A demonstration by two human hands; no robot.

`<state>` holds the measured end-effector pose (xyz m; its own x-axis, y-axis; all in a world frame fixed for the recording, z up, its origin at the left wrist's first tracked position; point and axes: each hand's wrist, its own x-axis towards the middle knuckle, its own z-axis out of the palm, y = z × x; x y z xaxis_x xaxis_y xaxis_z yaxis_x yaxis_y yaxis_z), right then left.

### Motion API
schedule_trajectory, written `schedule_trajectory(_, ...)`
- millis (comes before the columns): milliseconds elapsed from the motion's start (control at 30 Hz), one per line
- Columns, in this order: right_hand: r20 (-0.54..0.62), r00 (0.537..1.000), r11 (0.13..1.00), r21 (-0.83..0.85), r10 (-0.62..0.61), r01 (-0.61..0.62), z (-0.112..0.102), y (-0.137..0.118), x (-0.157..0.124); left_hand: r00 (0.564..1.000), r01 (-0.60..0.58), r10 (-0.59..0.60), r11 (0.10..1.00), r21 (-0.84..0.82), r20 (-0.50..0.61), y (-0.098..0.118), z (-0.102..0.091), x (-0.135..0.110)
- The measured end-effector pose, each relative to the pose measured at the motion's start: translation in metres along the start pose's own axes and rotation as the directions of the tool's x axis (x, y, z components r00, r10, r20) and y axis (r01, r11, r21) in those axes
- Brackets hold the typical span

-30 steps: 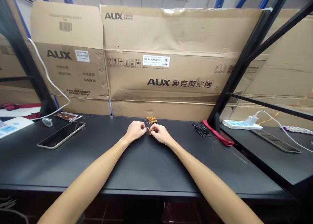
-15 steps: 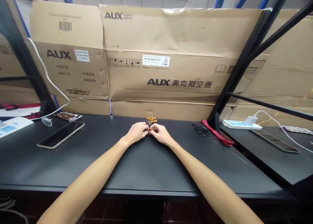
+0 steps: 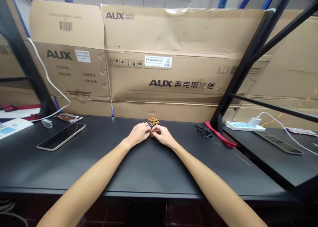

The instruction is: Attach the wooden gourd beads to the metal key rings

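Both my hands meet at the middle of the black table (image 3: 149, 167), fingertips pinched together on a small ring-like piece that I cannot make out clearly. My left hand (image 3: 138, 133) has its fingers curled closed. My right hand (image 3: 161, 134) is closed in the same way, its fingertips touching those of the left. Just behind my fingers lies a small heap of brown beads (image 3: 153, 121). A cluster of small black rings (image 3: 204, 131) lies on the table to the right of my right hand.
A phone (image 3: 61, 136) lies face up at the left, with a brown packet (image 3: 66, 117) and a white cable (image 3: 47, 78) behind it. A red strap (image 3: 221, 137) lies by the black rack post. Another table at the right carries a power strip (image 3: 239, 125) and a second phone (image 3: 279, 142). Cardboard boxes (image 3: 174, 55) wall off the back.
My fingertips have closed together on the small piece, and both hands have shifted slightly toward the bead heap.
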<state>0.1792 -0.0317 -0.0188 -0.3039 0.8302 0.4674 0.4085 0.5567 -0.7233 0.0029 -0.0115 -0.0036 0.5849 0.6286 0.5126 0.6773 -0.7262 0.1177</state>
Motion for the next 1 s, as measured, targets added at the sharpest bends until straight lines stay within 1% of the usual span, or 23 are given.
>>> schedule_trajectory(33,-0.001,1.000,1.000,-0.005,0.001,-0.002,0.000,0.000,0.000,1.000,0.001,-0.001,1.000,-0.001,-0.005,0.000,0.001,0.001)
schedule_trajectory(67,-0.001,1.000,1.000,-0.010,0.002,-0.002,0.000,0.000,0.000,1.000,0.025,-0.025,1.000,-0.010,-0.011,-0.001,0.002,0.001)
schedule_trajectory(133,0.006,1.000,1.000,-0.013,0.003,-0.003,0.000,0.001,0.000,0.992,0.128,-0.129,0.991,-0.042,-0.011,-0.004,0.003,0.003)
schedule_trajectory(200,0.017,1.000,1.000,-0.002,0.003,-0.003,0.001,0.001,0.000,0.971,0.240,-0.240,0.968,-0.070,0.009,-0.008,0.003,0.003)
schedule_trajectory(233,0.020,1.000,1.000,0.004,0.004,-0.004,0.001,0.001,0.000,0.962,0.273,-0.272,0.959,-0.075,0.018,-0.009,0.002,0.003)
schedule_trajectory(267,0.022,1.000,1.000,0.008,0.004,-0.004,0.002,0.001,0.001,0.962,0.274,-0.273,0.959,-0.074,0.022,-0.009,0.002,0.002)
schedule_trajectory(300,0.022,1.000,1.000,0.012,0.004,-0.004,0.002,0.001,0.001,0.970,0.242,-0.242,0.968,-0.073,0.017,-0.009,0.001,0.002)
schedule_trajectory(367,0.014,1.000,1.000,0.018,0.003,-0.003,0.002,0.002,0.001,0.994,0.110,-0.111,0.992,-0.065,-0.011,-0.008,0.001,0.001)
schedule_trajectory(433,0.002,1.000,1.000,0.022,0.001,-0.001,0.002,0.002,0.001,0.999,-0.024,0.022,0.999,-0.045,-0.028,-0.006,0.001,0.000)
schedule_trajectory(467,-0.003,1.000,1.000,0.022,0.000,0.000,0.001,0.003,0.001,0.998,-0.055,0.054,0.998,-0.034,-0.029,-0.005,0.002,0.000)
schedule_trajectory(500,-0.005,1.000,1.000,0.021,-0.002,0.002,0.001,0.003,0.001,0.998,-0.056,0.055,0.998,-0.027,-0.028,-0.004,0.003,0.001)
schedule_trajectory(533,-0.006,1.000,1.000,0.019,-0.004,0.004,0.000,0.003,0.001,0.999,-0.031,0.030,0.999,-0.026,-0.028,-0.004,0.004,0.001)
schedule_trajectory(600,0.003,1.000,1.000,0.013,-0.008,0.008,0.000,0.004,0.001,0.996,0.079,-0.081,0.995,-0.057,-0.034,-0.005,0.005,0.003)
schedule_trajectory(667,0.017,1.000,1.000,0.010,-0.002,0.002,0.000,0.004,0.001,0.971,0.233,-0.237,0.967,-0.106,-0.026,-0.008,0.003,0.004)
schedule_trajectory(700,0.025,1.000,1.000,0.008,0.003,-0.004,0.000,0.004,0.001,0.948,0.314,-0.318,0.941,-0.125,-0.011,-0.010,0.002,0.005)
schedule_trajectory(800,0.017,1.000,1.000,0.002,0.015,-0.015,0.000,0.005,0.002,0.851,0.522,-0.524,0.842,-0.135,0.029,-0.018,-0.004,0.005)
schedule_trajectory(833,-0.010,1.000,1.000,-0.003,0.019,-0.019,0.000,0.005,0.002,0.820,0.571,-0.571,0.811,-0.128,0.040,-0.020,-0.005,0.005)
schedule_trajectory(900,-0.111,0.993,0.998,-0.038,0.035,-0.039,-0.002,0.006,0.003,0.773,0.634,-0.630,0.766,-0.111,0.069,-0.024,-0.008,0.004)
schedule_trajectory(1000,-0.300,0.951,0.980,-0.159,0.071,-0.124,-0.008,0.010,0.004,0.734,0.679,-0.669,0.730,-0.078,0.118,-0.028,-0.010,0.003)
